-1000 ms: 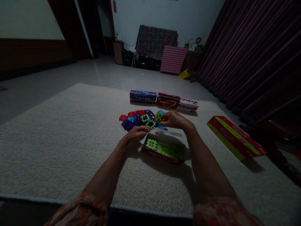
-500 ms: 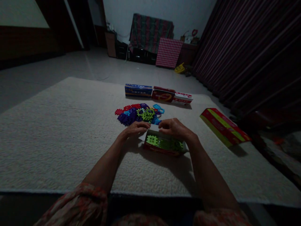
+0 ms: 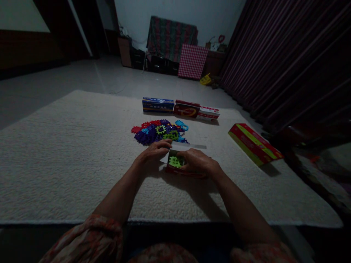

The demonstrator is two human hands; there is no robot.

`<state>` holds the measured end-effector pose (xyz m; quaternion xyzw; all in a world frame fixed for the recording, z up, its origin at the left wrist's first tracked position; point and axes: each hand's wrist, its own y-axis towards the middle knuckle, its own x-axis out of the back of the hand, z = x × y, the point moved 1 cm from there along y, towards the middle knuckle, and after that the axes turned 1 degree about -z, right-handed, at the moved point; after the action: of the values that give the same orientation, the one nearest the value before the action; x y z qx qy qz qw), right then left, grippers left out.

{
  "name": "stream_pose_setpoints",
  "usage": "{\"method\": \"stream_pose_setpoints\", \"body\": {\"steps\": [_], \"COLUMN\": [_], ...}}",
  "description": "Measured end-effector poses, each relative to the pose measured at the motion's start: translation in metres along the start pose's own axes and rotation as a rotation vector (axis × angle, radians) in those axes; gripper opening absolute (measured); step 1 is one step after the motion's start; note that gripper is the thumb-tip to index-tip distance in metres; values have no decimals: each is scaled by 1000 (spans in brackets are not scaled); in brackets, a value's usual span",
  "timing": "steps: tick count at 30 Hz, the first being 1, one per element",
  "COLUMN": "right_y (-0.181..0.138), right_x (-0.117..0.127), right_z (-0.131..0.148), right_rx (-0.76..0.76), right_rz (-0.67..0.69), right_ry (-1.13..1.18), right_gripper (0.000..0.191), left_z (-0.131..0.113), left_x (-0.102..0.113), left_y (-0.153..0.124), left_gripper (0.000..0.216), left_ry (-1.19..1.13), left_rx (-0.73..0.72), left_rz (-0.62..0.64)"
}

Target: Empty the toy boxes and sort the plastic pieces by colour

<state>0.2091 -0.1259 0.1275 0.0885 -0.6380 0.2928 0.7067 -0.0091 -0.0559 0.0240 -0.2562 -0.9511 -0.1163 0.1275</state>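
Note:
An open red box [image 3: 189, 174] lies on the pale rug [image 3: 68, 153] in front of me, its white flap [image 3: 189, 146] folded back. Inside it are green interlocking plastic pieces [image 3: 174, 161]. My left hand [image 3: 152, 154] grips the box's left end, fingers curled over the corner. Over the box is my right hand [image 3: 196, 163], its fingers bent down onto the green pieces and hiding most of them. Just beyond the box is a loose pile of purple, red, blue and green pieces [image 3: 160, 131].
Three narrow boxes, blue [image 3: 158, 105], red [image 3: 186, 108] and white [image 3: 207, 113], lie in a row at the rug's far side. A long red and yellow box [image 3: 253, 143] sits to the right. A dark curtain [image 3: 296, 65] runs along the right.
My right hand came back from the pile and went down into the open box. My left hand stayed at the box's left end. The view tilted slightly.

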Motion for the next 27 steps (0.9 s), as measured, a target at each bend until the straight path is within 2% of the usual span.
{"method": "stream_pose_setpoints", "body": {"steps": [3,6,14,18,21,24,27], "right_y": [4,5,4,1,1,13,31], "right_x": [-3,-4,-3,2,14,31,40], "right_z": [3,4,-1,-7,-15,-19,-20], "right_rx": [1,23,72,95,121,157,96], "right_rz": [15,-5,-14,-129,-224,-368,-524], "right_ry": [-70,-97,-40,-31,59,172,199], "right_gripper": [44,43,19,21,23,26,31], "left_z": [4,6,3,0,-1,-2,-3], "left_x": [0,2,-3,-5,-5,-5,-4], "left_y": [0,1,-1,-2,-2,-3,-4], "left_gripper": [28,27,26,25,24,25,25], "left_ry": [-20,-47,-135,-190,-213,-201,-170], "left_rx": [13,12,14,32,30,22,22], "left_rz": [-8,-6,-42,-40,-45,-28,-46]}}
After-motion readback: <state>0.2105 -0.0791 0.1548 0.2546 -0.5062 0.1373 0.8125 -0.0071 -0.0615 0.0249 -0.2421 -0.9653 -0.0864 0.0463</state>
